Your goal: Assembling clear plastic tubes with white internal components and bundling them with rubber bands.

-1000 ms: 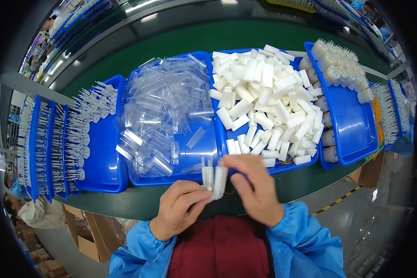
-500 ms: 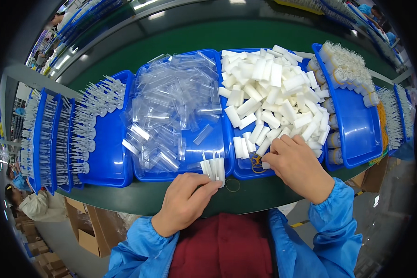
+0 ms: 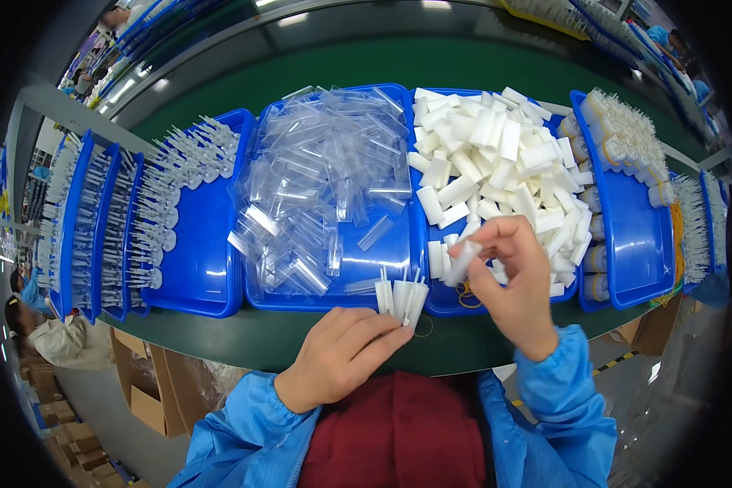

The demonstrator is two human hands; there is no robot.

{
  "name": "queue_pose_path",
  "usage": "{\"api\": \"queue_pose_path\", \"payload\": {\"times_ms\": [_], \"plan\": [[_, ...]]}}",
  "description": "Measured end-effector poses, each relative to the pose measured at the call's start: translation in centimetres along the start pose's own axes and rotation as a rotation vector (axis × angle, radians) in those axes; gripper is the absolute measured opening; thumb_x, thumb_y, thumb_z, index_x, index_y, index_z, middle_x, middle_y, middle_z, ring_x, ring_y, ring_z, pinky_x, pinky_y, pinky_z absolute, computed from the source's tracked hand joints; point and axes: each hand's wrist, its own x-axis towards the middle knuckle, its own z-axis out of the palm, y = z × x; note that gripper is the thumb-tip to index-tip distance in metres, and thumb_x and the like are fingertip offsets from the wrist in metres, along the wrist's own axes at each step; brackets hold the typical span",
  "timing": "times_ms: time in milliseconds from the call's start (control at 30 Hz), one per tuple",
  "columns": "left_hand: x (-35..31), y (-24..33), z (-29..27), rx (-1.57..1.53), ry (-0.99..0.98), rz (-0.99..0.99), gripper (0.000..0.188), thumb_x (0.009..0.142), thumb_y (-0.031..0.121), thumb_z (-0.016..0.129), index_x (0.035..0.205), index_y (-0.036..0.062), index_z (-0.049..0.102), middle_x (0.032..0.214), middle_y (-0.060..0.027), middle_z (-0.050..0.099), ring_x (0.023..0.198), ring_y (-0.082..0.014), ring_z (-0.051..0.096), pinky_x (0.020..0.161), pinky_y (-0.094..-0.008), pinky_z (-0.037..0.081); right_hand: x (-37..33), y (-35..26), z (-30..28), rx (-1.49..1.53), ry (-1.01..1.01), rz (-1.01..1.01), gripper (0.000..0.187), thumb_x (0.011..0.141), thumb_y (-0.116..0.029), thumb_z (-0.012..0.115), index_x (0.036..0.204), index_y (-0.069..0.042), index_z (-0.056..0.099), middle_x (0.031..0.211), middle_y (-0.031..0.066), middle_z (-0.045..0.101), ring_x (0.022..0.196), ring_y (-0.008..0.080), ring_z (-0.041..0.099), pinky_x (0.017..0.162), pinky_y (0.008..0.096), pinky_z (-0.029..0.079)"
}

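Note:
My left hand (image 3: 343, 351) is closed around a small upright bunch of white foam pieces (image 3: 401, 301) with thin white stems poking out of their tops. It rests at the front edge of the green table, before the tray of clear plastic sleeves (image 3: 325, 163). My right hand (image 3: 508, 281) pinches one white foam piece (image 3: 464, 262), slightly blurred, between thumb and fingers. That hand is raised over the near part of the blue tray (image 3: 459, 307) heaped with white foam blocks (image 3: 496, 154). Yellow rubber bands (image 3: 468, 294) lie partly hidden beneath it.
To the left, a blue tray (image 3: 199, 276) holds white stemmed parts (image 3: 154, 211), with more trays on edge beside it. At right, a tilted blue tray (image 3: 626, 244) carries round whitish parts (image 3: 622, 126). A cardboard box (image 3: 150, 398) stands below the table's left side.
My right hand has lifted from the foam tray with a white foam piece and turned toward the left hand. The view has shifted slightly; the left hand still grips its bunch.

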Motion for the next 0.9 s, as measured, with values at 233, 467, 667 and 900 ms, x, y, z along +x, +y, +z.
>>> {"api": "queue_pose_path", "payload": {"times_ms": [233, 467, 667, 900], "plan": [[0.3, 0.3, -0.8, 0.01, -0.02, 0.038, 0.034, 0.077, 0.011, 0.067, 0.11, 0.004, 0.073, 0.109, -0.0067, 0.068, 0.092, -0.0225, 0.063, 0.075, -0.0331, 0.053, -0.5, -0.5, 1.7, -0.003, -0.108, 0.147, 0.019, 0.091, -0.001, 0.068, 0.11, 0.0, 0.067, 0.097, 0.0053, 0.069, 0.084, 0.01, 0.065, 0.078, 0.0254, 0.051], [0.2, 0.2, -0.2, 0.001, 0.022, 0.007, 0.036, 0.074, 0.009, 0.069, 0.109, 0.0056, 0.074, 0.108, -0.0065, 0.068, 0.091, -0.0243, 0.062, 0.076, -0.0342, 0.054, -1.5, -0.7, 1.8, -0.49, -0.027, -0.277, 0.014, 0.084, -0.001, 0.072, 0.098, -0.004, 0.071, 0.093, 0.0062, 0.067, 0.09, 0.0201, 0.062, 0.087, 0.0343, 0.044], [-0.2, 0.2, 0.0, -0.012, 0.081, -0.006, 0.037, 0.071, 0.001, 0.071, 0.107, 0.0069, 0.075, 0.106, -0.0093, 0.066, 0.088, -0.026, 0.062, 0.073, -0.0349, 0.055, -1.4, -0.8, 1.6, -0.68, -0.15, -0.565, 0.024, 0.081, -0.004, 0.072, 0.105, -0.009, 0.074, 0.094, 0.0017, 0.066, 0.101, 0.0218, 0.06, 0.1, 0.0416, 0.042], [-1.4, -0.5, 0.3, -0.103, 0.285, -0.08, 0.041, 0.073, -0.004, 0.082, 0.11, 0.0041, 0.067, 0.106, -0.0135, 0.067, 0.088, -0.0301, 0.068, 0.075, -0.0369, 0.056, -2.4, 0.7, 3.1, -0.407, -0.132, -0.439, 0.027, 0.082, -0.001, 0.072, 0.108, -0.009, 0.074, 0.097, 0.0048, 0.065, 0.102, 0.0236, 0.059, 0.099, 0.043, 0.043]]}}
